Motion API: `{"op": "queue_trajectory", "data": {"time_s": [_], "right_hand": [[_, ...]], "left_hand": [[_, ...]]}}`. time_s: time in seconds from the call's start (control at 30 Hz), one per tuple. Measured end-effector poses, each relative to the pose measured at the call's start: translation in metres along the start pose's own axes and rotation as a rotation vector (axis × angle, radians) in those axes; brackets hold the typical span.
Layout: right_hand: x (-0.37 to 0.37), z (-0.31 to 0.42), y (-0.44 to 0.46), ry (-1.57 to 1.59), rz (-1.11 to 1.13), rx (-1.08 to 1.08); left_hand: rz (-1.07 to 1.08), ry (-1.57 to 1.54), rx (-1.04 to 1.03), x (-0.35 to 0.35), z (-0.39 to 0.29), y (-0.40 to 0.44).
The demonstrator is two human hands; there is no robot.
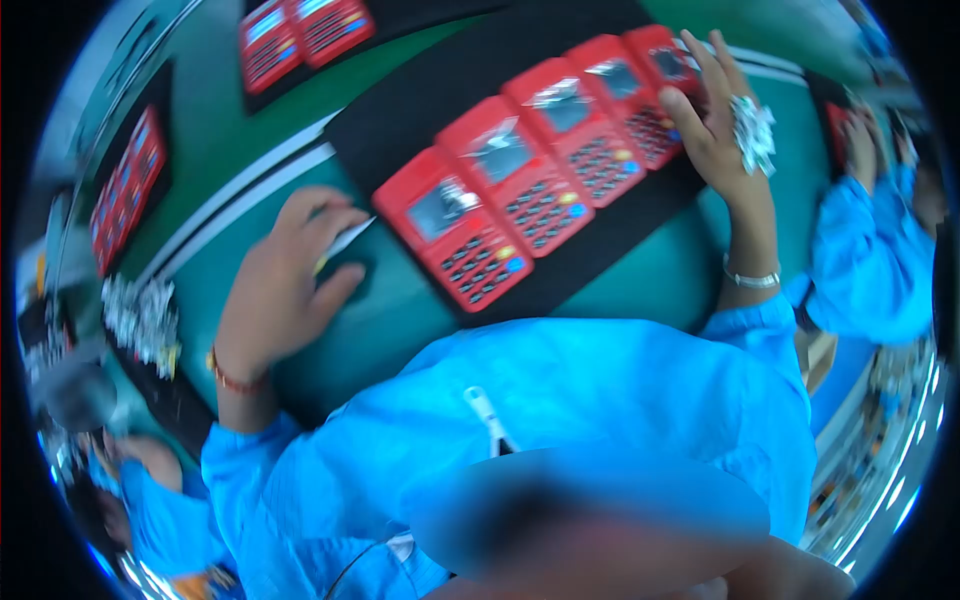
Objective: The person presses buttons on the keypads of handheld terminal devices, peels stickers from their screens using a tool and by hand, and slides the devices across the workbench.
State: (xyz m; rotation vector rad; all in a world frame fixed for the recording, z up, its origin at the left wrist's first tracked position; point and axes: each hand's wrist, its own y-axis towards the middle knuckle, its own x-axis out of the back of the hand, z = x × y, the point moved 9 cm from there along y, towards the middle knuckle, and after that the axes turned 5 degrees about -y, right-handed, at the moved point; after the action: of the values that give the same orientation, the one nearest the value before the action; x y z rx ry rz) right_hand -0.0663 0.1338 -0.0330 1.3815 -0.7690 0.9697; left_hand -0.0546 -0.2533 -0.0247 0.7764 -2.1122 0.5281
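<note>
A row of several red keypad devices, like handheld payment terminals, lies on a black mat. Clear, shiny film glints on their screens. My left hand is left of the nearest device, apart from it, with a thin white slip at its curled fingers; the thumb stands away. My right hand has its fingers spread at the red device at the row's far right end, partly covering it. A bunch of crumpled white scraps sits on the back of that hand. Motion blurs both hands slightly.
The black mat lies on a green table. More red devices lie at the back, and others at the left. A pile of white scraps is at the left edge. Co-workers in blue sleeves sit on both sides.
</note>
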Motion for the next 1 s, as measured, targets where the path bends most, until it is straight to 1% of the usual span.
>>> {"op": "queue_trajectory", "data": {"time_s": [0.03, 0.07, 0.1, 0.13, 0.17, 0.2, 0.23, 0.27, 0.3, 0.33, 0.37, 0.4, 0.43, 0.47, 0.5, 0.53, 0.57, 0.6, 0.63, 0.67, 0.7, 0.73, 0.8, 0.83, 0.87, 0.9, 0.93, 0.97, 1.0], "right_hand": [[-0.012, -0.035, -0.015, 0.145, 0.036, -0.178], [-0.026, -0.045, -0.035, 0.455, 0.135, -0.402], [-0.022, -0.040, -0.033, 0.345, 0.250, -0.294], [-0.005, -0.028, -0.038, 0.157, 0.129, -0.098], [0.010, -0.030, -0.048, 0.054, 0.143, -0.149], [0.026, -0.032, -0.058, -0.037, 0.151, -0.193], [0.035, -0.049, -0.067, 0.009, 0.211, -0.297], [0.045, -0.066, -0.074, -0.002, 0.202, -0.336], [0.051, -0.076, -0.084, -0.013, 0.194, -0.370], [0.052, -0.101, -0.099, -0.123, 0.071, -0.295], [0.060, -0.119, -0.106, -0.140, 0.039, -0.320], [0.062, -0.141, -0.110, -0.068, 0.047, -0.399], [0.066, -0.154, -0.114, -0.019, 0.011, -0.446], [0.061, -0.180, -0.124, -0.053, -0.060, -0.363], [0.054, -0.214, -0.144, -0.257, -0.075, -0.285], [0.042, -0.244, -0.165, -0.443, -0.026, -0.056], [0.039, -0.275, -0.162, -0.386, -0.004, -0.164], [0.032, -0.306, -0.156, -0.333, 0.011, -0.272], [0.043, -0.267, -0.130, -0.364, 0.036, -0.409], [0.035, -0.266, -0.114, -0.154, -0.022, -0.382], [0.035, -0.213, -0.081, -0.181, 0.006, -0.290], [0.021, -0.172, -0.054, -0.101, 0.026, -0.216], [-0.016, -0.102, -0.009, -0.002, 0.082, -0.072], [-0.023, -0.042, 0.013, 0.022, 0.168, -0.042], [-0.026, 0.004, 0.032, 0.007, 0.192, 0.057], [-0.032, 0.034, 0.049, 0.005, 0.189, 0.100], [-0.039, 0.055, 0.067, -0.001, 0.187, 0.141], [-0.054, 0.059, 0.086, 0.009, 0.213, 0.091], [-0.075, 0.062, 0.102, 0.015, 0.246, 0.038]], "left_hand": [[-0.019, -0.054, -0.009, -0.006, -0.002, -0.002], [0.002, -0.079, 0.020, -0.012, -0.006, -0.004], [0.022, -0.104, 0.056, -0.015, -0.010, -0.004], [0.086, -0.104, 0.013, -0.019, -0.015, 0.000], [0.092, -0.127, -0.029, -0.022, -0.027, 0.011], [0.144, -0.236, -0.003, -0.028, -0.036, 0.020], [0.196, -0.334, 0.034, -0.034, -0.043, 0.028], [0.200, -0.300, -0.047, -0.040, -0.054, 0.041], [0.255, -0.432, -0.035, -0.048, -0.055, 0.050], [0.302, -0.416, -0.111, -0.058, -0.067, 0.064], [0.300, -0.391, -0.260, -0.065, -0.083, 0.078], [0.314, -0.439, -0.306, -0.078, -0.093, 0.093], [0.323, -0.489, -0.339, -0.091, -0.102, 0.106], [0.383, -0.492, -0.393, -0.107, -0.109, 0.120], [0.374, -0.507, -0.402, -0.115, -0.119, 0.133], [0.315, -0.491, -0.473, -0.121, -0.123, 0.146], [0.279, -0.542, -0.488, -0.123, -0.120, 0.170], [0.314, -0.567, -0.447, -0.114, -0.119, 0.176], [0.303, -0.733, -0.443, -0.111, -0.110, 0.180], [0.185, -0.718, -0.476, -0.103, -0.101, 0.175], [0.082, -0.637, -0.487, -0.090, -0.088, 0.168], [-0.007, -0.548, -0.505, -0.077, -0.073, 0.157], [-0.331, -0.287, -0.431, -0.037, -0.027, 0.129], [-0.399, -0.132, -0.312, -0.015, 0.004, 0.118], [-0.396, 0.042, -0.177, 0.014, 0.029, 0.100], [-0.561, 0.195, -0.038, 0.043, 0.065, 0.082], [-0.874, 0.314, -0.138, 0.072, 0.091, 0.053], [-1.029, 0.271, 0.007, 0.102, 0.126, 0.026], [-0.991, 0.273, 0.279, 0.124, 0.161, 0.003]]}}
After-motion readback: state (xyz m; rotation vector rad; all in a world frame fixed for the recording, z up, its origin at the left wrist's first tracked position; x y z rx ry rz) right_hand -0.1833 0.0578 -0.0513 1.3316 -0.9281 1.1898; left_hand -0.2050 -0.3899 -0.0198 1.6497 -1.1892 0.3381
